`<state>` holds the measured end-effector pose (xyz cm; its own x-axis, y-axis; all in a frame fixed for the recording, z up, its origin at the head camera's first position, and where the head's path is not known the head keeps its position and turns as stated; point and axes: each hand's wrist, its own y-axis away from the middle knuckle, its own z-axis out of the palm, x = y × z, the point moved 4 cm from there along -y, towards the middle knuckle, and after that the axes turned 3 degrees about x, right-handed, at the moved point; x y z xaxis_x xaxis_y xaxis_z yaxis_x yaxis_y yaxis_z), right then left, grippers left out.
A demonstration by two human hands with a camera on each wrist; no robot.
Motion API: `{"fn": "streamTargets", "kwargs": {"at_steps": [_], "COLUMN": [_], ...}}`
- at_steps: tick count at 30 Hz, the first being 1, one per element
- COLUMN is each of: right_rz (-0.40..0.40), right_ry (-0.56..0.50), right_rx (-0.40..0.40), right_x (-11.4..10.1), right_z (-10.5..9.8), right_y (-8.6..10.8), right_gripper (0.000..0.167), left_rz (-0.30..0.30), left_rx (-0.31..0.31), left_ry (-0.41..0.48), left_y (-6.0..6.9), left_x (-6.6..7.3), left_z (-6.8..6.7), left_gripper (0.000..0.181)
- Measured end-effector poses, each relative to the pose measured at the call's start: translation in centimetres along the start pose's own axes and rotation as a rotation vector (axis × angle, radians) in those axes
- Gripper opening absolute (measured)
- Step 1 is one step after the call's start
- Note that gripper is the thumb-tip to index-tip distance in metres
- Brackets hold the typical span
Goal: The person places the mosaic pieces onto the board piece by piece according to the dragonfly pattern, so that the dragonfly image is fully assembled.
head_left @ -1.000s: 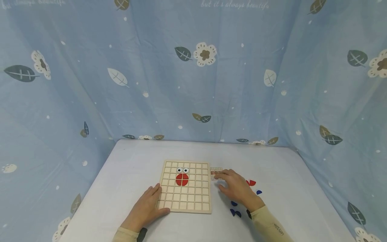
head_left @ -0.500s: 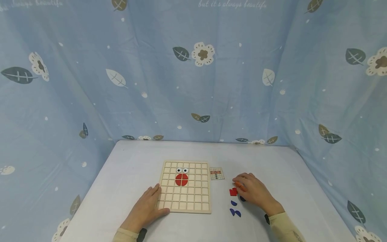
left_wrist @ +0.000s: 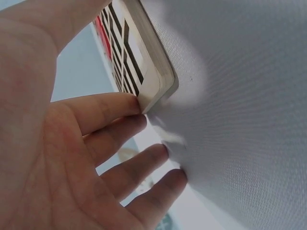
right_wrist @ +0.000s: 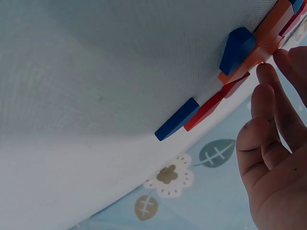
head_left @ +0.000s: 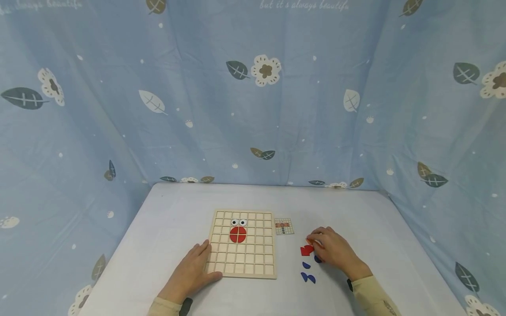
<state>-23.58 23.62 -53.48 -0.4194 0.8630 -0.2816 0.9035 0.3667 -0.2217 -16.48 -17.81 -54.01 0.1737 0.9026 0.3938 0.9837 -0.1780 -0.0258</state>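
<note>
My left hand (head_left: 192, 270) lies against the left edge and near corner of a wooden grid board (head_left: 253, 263), its fingers extended; in the left wrist view a fingertip touches the board's corner (left_wrist: 156, 88). Four-part red disc (head_left: 238, 235) and two eye pieces (head_left: 239, 222) sit in the board's cells. To the right, my right hand (head_left: 336, 250) is over a small pile of pieces, with thumb and finger pinching an orange piece (right_wrist: 263, 51) among them. Red pieces (head_left: 306, 250) lie beside those fingertips. A blue piece (head_left: 318, 259) is partly under the hand.
A small pattern card (head_left: 283, 226) lies just right of the board. Several blue half-round pieces (head_left: 308, 278) are spread nearer the front of the white table (head_left: 178, 202). Blue patterned cloth (head_left: 213, 114) hangs behind and at both sides.
My right hand has moved right from over the pattern card to the coloured pieces, uncovering the card, and its fingers have shifted slightly at the orange piece. My left hand stays at the board.
</note>
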Motion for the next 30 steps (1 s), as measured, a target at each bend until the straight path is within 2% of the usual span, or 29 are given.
{"fn": "streamTargets", "kwargs": {"at_steps": [8, 18, 30], "right_rz": [0.072, 0.074, 0.090], "right_ry": [0.031, 0.038, 0.027], "right_rx": [-0.049, -0.066, -0.079], "right_x": [0.1, 0.0, -0.1], "right_z": [0.1, -0.1, 0.0], "right_y": [-0.9, -1.5, -1.6], "right_gripper": [0.021, 0.022, 0.024], "left_rz": [0.002, 0.014, 0.015], "left_rx": [-0.002, 0.012, 0.013], "left_ry": [0.001, 0.007, 0.009], "left_y": [0.0, 0.0, 0.1], "left_x": [0.0, 0.4, 0.1], "left_z": [0.0, -0.3, -0.1], "left_gripper": [0.097, 0.095, 0.094]}}
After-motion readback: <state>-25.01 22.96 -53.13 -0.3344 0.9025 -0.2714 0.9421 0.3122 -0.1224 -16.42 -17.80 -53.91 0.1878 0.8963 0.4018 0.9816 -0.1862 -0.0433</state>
